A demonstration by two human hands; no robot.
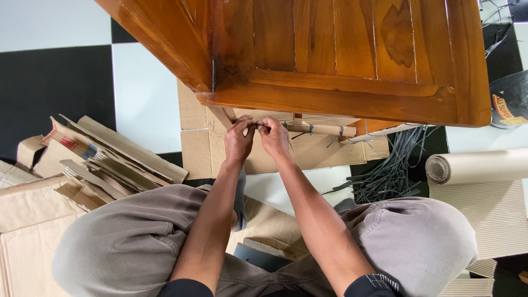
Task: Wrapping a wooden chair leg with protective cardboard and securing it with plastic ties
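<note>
A brown wooden piece of furniture [341,55] lies across the top of the view. Under its lower edge a lighter wooden crossbar [324,130] wrapped in cardboard runs left to right, with dark plastic ties around it. My left hand [238,140] and my right hand [273,136] meet at the left end of this bar, fingers pinched together on a thin tie there. What exactly sits between the fingertips is too small to tell apart. Flat cardboard [313,151] lies beneath the bar.
Torn cardboard scraps [104,159] are piled at the left on the black and white tiled floor [143,88]. A bundle of dark plastic straps [393,168] lies at the right, beside a roll of corrugated paper [478,168]. My knees fill the bottom.
</note>
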